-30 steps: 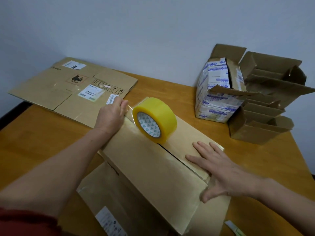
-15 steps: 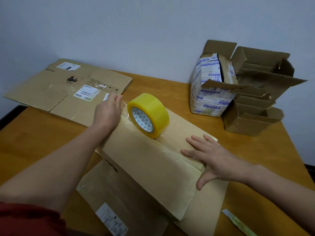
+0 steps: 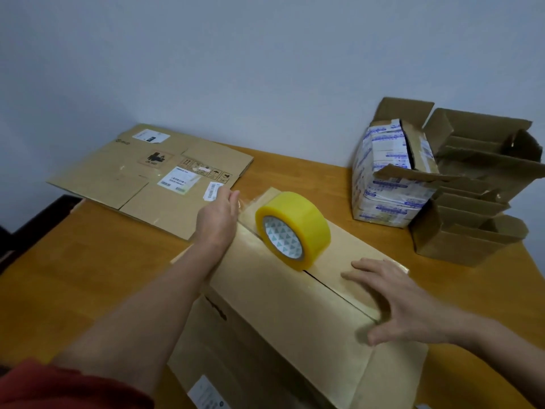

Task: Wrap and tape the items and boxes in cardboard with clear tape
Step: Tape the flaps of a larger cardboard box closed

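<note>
Currently the yellow roll of clear tape (image 3: 292,228) stands on edge on the long brown cardboard-wrapped parcel (image 3: 283,305), whose seam runs from the desk's (image 3: 88,261) far edge toward its near-right corner, between the left hand (image 3: 216,222), fingers together on the tape's free end, and the right hand (image 3: 410,308), fingers spread flat beside that seam.

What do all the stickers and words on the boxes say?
Nothing reads clearly.
Flattened cardboard: white stickers, a barcode and handling symbols, all too blurred.
White-wrapped box: blue print, too small to read.
Parcel being taped: dark side print and a bottom sticker, both blurred.
Tape roll: triangle pattern only, no words.
</note>
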